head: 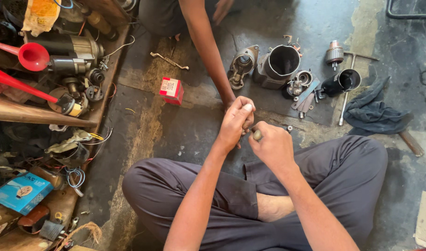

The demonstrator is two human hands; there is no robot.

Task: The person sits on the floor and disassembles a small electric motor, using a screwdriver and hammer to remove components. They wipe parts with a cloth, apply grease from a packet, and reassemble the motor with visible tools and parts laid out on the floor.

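Note:
I sit cross-legged on a dark concrete floor. My left hand (237,122) is closed around a small part that its fingers hide. My right hand (272,145) grips a tool with a rounded pale handle end (257,135), pointed at what the left hand holds. The two hands touch above my knees. Another person's arm (208,51) reaches down from the top, its hand on the floor just behind my left hand.
Dismantled motor parts lie ahead: a cylindrical housing (280,62), an end casing (242,65), an armature (334,52), a black cup-shaped part (344,81). A small red box (172,89), a spanner (168,60), a dark rag (373,111). A cluttered wooden shelf (50,93) stands left.

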